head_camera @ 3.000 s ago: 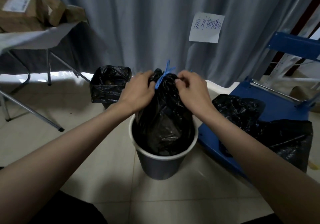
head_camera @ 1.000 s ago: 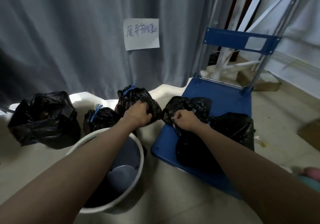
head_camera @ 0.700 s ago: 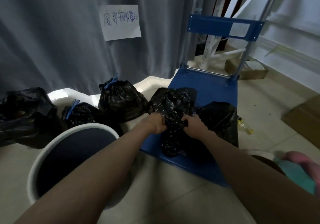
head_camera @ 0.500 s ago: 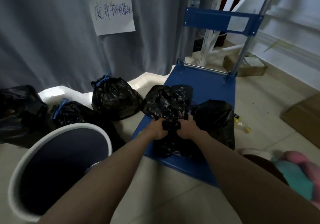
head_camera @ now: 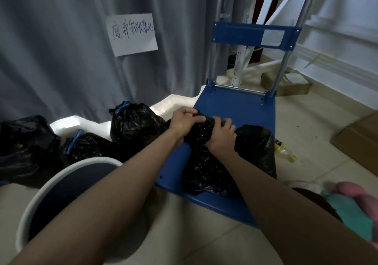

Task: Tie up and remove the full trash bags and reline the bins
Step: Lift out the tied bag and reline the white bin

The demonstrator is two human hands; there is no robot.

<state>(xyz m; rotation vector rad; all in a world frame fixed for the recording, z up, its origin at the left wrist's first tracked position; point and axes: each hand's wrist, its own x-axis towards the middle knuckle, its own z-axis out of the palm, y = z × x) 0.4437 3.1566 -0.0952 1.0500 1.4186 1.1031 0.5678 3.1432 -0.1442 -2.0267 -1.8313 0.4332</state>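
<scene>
Both closed on the crumpled bag (head_camera: 204, 162) at frame centre, on the blue cart (head_camera: 235, 105): left grip (head_camera: 185, 121) at its top, right grip (head_camera: 222, 135) beside; thin film, so liable to tear if yanked; empty bin (head_camera: 67, 183) lower left, unlined.

A white paper sign (head_camera: 132, 34) on the grey curtain (head_camera: 61, 50) carries handwritten Chinese characters reading roughly "废弃物收集处"; the cart's pale label (head_camera: 273, 37) appears blank.
</scene>
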